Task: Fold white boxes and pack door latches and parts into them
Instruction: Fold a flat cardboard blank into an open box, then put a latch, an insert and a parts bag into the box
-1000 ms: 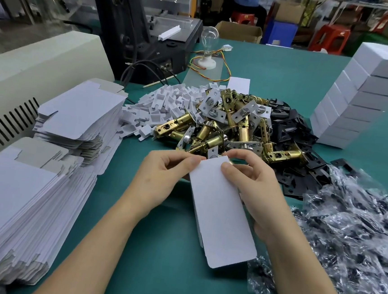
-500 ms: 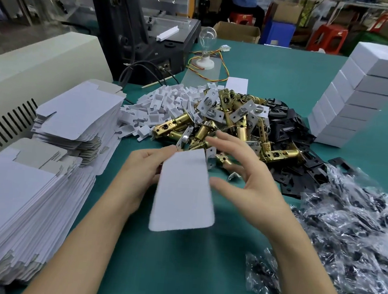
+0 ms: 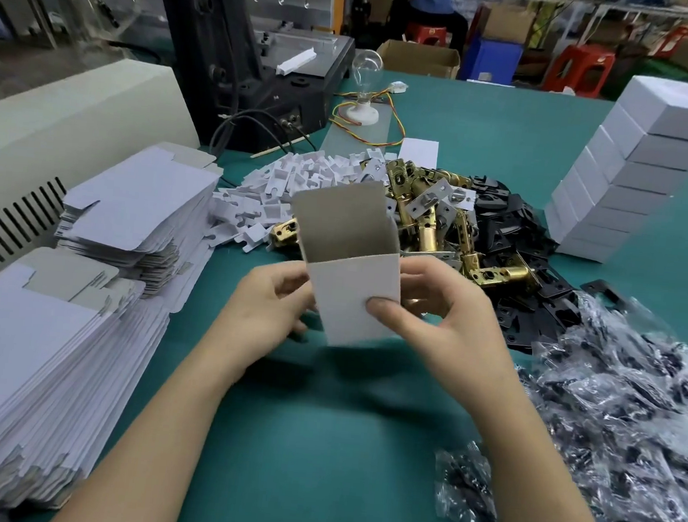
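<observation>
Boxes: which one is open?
The box held by left hand and right hand: its flap stands up, showing grey inside. The stacked boxes are closed.

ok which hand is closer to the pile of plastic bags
Right. The right hand holds the open box on its right side, close beside the plastic bags; the left hand holds the box's left side, farther away.

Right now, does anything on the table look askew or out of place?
The stack of finished white boxes at far right looks staggered and leaning, though the wide lens may exaggerate it. The open box being folded looks undamaged.
</observation>
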Action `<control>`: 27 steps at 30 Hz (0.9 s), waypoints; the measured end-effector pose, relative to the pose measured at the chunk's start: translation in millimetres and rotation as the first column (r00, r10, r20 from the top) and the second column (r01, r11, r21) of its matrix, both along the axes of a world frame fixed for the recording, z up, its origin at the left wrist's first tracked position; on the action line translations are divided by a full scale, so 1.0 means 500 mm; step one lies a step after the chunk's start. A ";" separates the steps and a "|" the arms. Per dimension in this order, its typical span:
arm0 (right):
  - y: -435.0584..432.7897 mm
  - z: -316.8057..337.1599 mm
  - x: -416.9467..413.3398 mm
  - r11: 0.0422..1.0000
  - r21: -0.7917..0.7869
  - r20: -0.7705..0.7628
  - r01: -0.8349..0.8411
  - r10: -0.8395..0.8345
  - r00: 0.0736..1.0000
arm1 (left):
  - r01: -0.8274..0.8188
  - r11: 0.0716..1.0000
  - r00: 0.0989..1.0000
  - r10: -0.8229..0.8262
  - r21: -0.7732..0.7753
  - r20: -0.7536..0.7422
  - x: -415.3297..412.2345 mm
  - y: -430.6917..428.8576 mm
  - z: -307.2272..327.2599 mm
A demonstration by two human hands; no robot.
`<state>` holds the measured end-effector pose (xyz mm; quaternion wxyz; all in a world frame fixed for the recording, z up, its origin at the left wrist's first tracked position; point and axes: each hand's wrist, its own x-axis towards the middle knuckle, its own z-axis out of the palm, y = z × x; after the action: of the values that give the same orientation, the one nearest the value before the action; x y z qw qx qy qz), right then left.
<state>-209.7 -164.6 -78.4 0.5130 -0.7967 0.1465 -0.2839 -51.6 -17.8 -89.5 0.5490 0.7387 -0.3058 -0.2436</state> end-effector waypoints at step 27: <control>-0.066 0.008 -0.024 0.736 -0.612 -0.301 0.290 -0.555 0.776 | 0.397 0.911 0.918 -0.391 -0.114 0.071 0.002 0.009 -0.009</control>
<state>-221.6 -197.5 -74.3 0.1393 -0.8932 0.3628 -0.2262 -50.7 -13.1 -93.8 0.5270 0.6311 -0.4758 -0.3123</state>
